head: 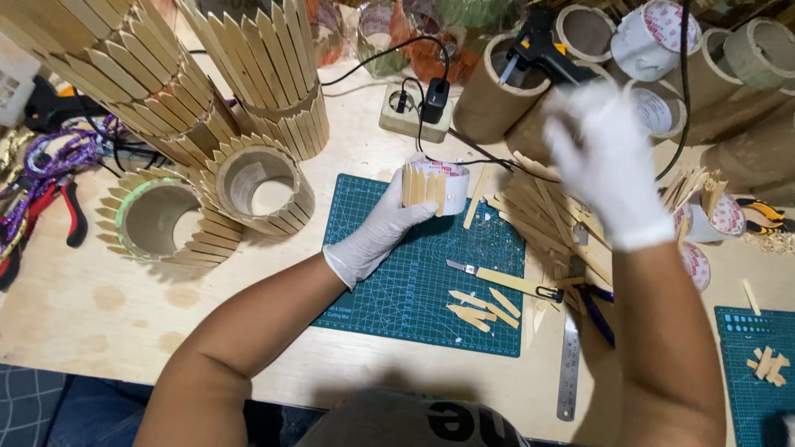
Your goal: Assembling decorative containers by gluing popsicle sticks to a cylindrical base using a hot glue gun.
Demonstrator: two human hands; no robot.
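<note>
My left hand (377,232), in a white glove, holds a white cardboard tube (439,187) upright-tilted over the green cutting mat (397,281); a few pointed wooden slats are stuck on the tube's side. My right hand (609,161), also gloved and blurred, is raised above a pile of loose wooden slats (538,211), close to a black glue gun (538,50) that rests in a brown tube. Whether the right hand touches the gun is unclear.
Slat-covered tubes (257,182) stand at left. A craft knife (497,280), cut slat pieces (480,310) and a steel ruler (569,364) lie near the mat. A power strip (410,112), tape rolls (650,37) and brown tubes fill the back; pliers (62,211) at far left.
</note>
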